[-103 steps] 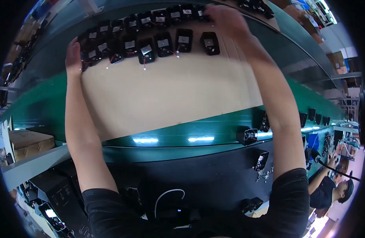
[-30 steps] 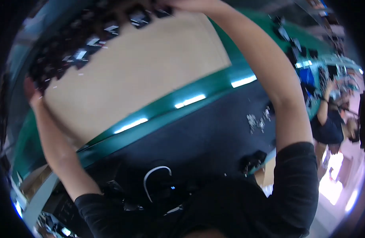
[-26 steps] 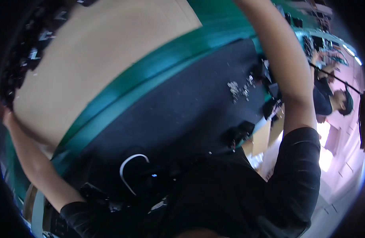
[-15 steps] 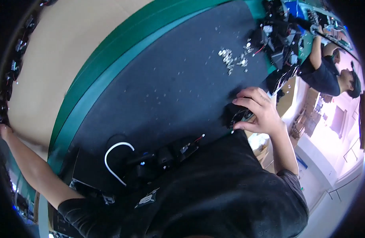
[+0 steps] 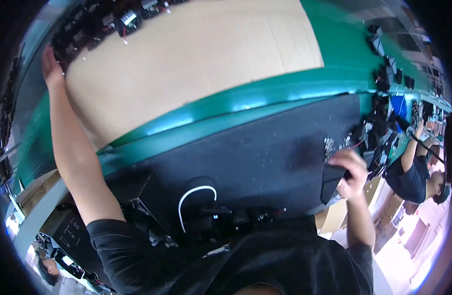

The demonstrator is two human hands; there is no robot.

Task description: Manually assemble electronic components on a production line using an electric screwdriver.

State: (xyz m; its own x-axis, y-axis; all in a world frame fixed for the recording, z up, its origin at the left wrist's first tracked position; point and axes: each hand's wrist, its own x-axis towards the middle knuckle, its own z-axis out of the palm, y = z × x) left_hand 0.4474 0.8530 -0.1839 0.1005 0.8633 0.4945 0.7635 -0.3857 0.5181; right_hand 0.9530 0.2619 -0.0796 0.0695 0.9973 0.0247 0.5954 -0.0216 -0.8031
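My left hand [image 5: 52,70] reaches to the far left, at the end of a row of black parts [image 5: 81,38] along the cardboard's edge. Its fingers look stretched out beside the nearest parts; the fingertips are dim. Close to the right end of the dark mat, my right hand [image 5: 353,173] is closed on a black angular plastic housing [image 5: 331,183], its fingers curled over the top. Just beyond that hand lies a small pile of shiny screws [image 5: 329,145], partly hidden by it.
A cardboard sheet [image 5: 201,54] lies on the green bench [image 5: 334,81]. Near my body on the dark mat [image 5: 255,160] are a white curved cable [image 5: 181,209] and black devices [image 5: 218,221]. More black parts [image 5: 371,140] crowd the right, where another person [image 5: 412,169] works.
The view has swung left, bringing more cardboard into sight. My left hand has gone farther out along the row of parts. The right hand now shows a black housing, lifted and clearly visible.
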